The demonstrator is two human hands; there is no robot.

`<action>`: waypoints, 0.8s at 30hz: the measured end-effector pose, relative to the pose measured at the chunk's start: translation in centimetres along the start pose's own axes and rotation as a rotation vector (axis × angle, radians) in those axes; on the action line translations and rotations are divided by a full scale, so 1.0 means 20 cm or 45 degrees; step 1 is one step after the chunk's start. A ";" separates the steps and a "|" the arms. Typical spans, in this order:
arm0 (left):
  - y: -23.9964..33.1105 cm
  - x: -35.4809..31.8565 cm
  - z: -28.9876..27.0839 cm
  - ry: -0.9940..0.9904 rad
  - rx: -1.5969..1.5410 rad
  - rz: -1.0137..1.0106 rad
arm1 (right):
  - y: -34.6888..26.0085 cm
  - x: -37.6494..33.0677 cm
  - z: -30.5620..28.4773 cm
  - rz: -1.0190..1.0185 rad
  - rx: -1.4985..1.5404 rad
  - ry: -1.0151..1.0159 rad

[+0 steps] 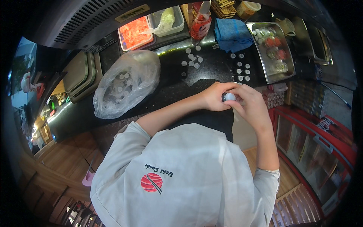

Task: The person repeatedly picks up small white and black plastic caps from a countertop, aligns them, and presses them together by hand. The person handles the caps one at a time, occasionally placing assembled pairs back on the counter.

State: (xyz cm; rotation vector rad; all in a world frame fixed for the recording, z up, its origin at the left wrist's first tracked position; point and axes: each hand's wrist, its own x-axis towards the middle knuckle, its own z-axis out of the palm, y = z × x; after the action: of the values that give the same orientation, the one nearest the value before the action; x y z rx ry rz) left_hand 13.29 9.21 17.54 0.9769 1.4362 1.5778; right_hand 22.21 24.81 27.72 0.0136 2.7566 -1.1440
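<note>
In front of my body, over the counter's near edge, my two hands meet around one small dark container with a whitish cap. My left hand is closed around the container's body. My right hand pinches at the cap side with thumb and fingers; the fingers partly cover it. Just beyond, several small dark containers with white caps stand in rows. Loose white caps lie scattered farther left. A clear plastic bag on the left has more small white caps inside.
A metal tray at the right holds small round containers, some red. A blue cloth, a red bottle, a tub of orange-pink food and a pale tub line the back. Dark trays lean left; a red-framed display fridge stands right.
</note>
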 end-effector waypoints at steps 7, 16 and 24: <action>-0.10 -0.02 -0.05 -0.497 -0.147 -0.010 | -0.02 -0.01 -0.02 -0.249 -0.089 -0.173; -0.05 -0.04 -0.02 -0.077 0.073 -0.104 | 0.04 0.03 0.16 -0.036 -0.294 0.073; -0.16 -0.06 -0.13 -0.428 -0.145 -0.268 | 0.09 0.04 0.18 -0.099 0.128 0.004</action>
State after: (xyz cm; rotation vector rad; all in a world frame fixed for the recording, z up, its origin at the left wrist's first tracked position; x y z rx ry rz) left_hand 11.61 7.39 14.04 0.9394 1.1620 1.2595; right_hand 22.10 23.47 23.81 -0.0803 2.7213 -1.3019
